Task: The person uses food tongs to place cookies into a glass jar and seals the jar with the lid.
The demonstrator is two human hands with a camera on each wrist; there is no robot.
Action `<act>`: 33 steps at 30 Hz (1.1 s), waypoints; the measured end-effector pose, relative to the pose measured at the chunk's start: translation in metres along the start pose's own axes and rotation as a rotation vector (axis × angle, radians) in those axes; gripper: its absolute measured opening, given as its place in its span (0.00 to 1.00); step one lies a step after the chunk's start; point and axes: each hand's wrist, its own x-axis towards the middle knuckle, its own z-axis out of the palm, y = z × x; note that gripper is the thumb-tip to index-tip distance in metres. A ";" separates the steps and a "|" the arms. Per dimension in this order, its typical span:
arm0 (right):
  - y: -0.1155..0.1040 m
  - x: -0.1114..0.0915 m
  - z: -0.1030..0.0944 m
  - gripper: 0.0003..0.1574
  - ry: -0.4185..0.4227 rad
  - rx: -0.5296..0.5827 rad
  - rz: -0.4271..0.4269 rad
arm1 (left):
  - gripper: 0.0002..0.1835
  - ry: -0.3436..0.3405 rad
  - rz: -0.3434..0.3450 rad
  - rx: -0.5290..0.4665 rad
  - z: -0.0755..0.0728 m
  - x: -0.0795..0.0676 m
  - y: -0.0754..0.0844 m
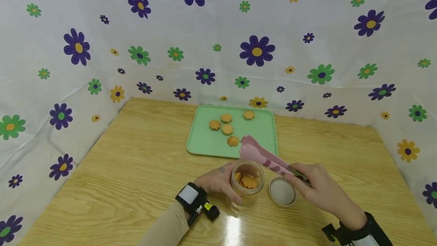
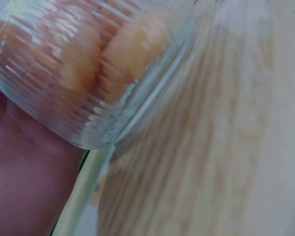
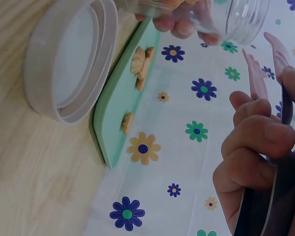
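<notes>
My left hand point(image 1: 218, 182) grips a ribbed glass jar point(image 1: 248, 196) from its left side, the thumb wrapped round the front. Several cookies point(image 1: 249, 181) lie inside the jar, whose mouth is uncovered. In the left wrist view the glass point(image 2: 103, 73) shows cookies pressed against the ribbed wall. My right hand point(image 1: 315, 187) holds pink tongs point(image 1: 263, 156) by their dark handle, with the tips up and left above the jar's rim. The tong arms stand apart in the right wrist view, with nothing between the tips point(image 3: 255, 73).
Behind the jar lies a green tray point(image 1: 198, 143) with several flower-shaped cookies point(image 1: 227, 129) on it. A round lid point(image 1: 282, 191) rests on the wooden table point(image 1: 136, 155) just right of the jar. A white flowered cloth point(image 1: 218, 22) hangs around the table's back and sides.
</notes>
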 end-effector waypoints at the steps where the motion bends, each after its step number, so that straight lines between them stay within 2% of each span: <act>1: 0.001 0.004 0.000 0.06 0.008 -0.016 0.005 | 0.48 -0.004 0.012 -0.006 0.000 0.001 0.000; 5: 0.005 0.019 0.002 0.03 0.024 -0.099 0.022 | 0.49 -0.008 0.028 0.000 0.000 0.001 0.005; 10: 0.011 0.033 0.006 0.10 0.030 -0.194 -0.002 | 0.47 -0.013 0.030 0.017 0.004 0.000 0.019; 16: 0.024 0.047 0.011 0.11 0.020 -0.207 0.018 | 0.45 -0.016 0.019 0.020 0.007 0.000 0.027; 22: 0.035 0.058 0.018 0.15 0.030 -0.310 0.026 | 0.47 -0.026 -0.015 0.009 0.003 0.001 0.015; 27: 0.040 0.068 0.023 0.23 0.004 -0.425 0.034 | 0.50 -0.013 -0.021 0.024 -0.002 0.000 0.002; 33: 0.042 0.081 0.029 0.26 -0.046 -0.525 0.040 | 0.51 0.006 -0.013 0.045 -0.002 -0.001 -0.001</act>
